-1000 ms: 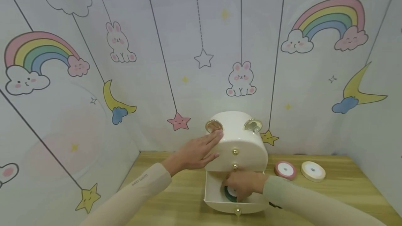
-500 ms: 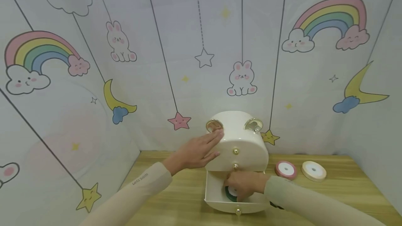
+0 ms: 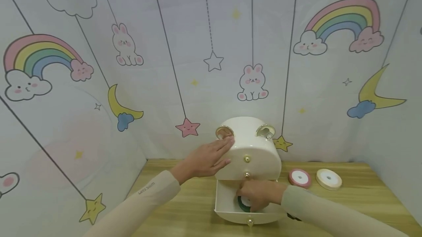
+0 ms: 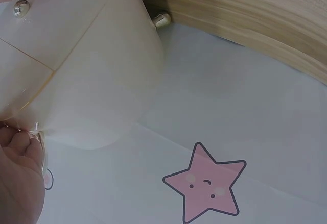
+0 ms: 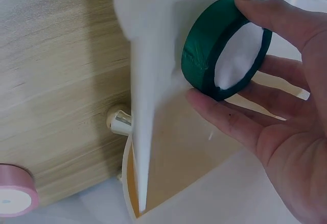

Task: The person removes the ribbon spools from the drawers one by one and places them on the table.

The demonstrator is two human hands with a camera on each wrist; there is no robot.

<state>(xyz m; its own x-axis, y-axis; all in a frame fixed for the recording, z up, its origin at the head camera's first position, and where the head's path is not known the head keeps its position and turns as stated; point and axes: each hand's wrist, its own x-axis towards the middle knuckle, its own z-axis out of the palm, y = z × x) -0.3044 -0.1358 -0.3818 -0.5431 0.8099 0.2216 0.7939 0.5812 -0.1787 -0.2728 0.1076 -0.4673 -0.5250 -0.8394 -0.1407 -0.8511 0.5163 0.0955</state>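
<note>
A cream storage box (image 3: 250, 132) with gold ear-shaped trims and round gold knobs stands on the table, its bottom drawer (image 3: 224, 193) pulled out. My left hand (image 3: 209, 158) rests its straight fingers on the box's upper left, beside the left ear. Inside the drawer, my right hand (image 3: 258, 193) holds a roll of dark green ribbon (image 5: 199, 50) between thumb and fingers. The right wrist view has the roll tilted, its white core facing the palm. From the head view, the hand covers much of the roll.
Two more ribbon rolls, one pink (image 3: 299, 178) and one cream (image 3: 329, 179), lie right of the box on the wood-grain table (image 3: 178, 207). A printed backdrop (image 3: 165, 46) rises close behind and at both sides.
My right hand and the green ribbon roll have shifted slightly to the right within the drawer. The left hand stays in place on the box.
</note>
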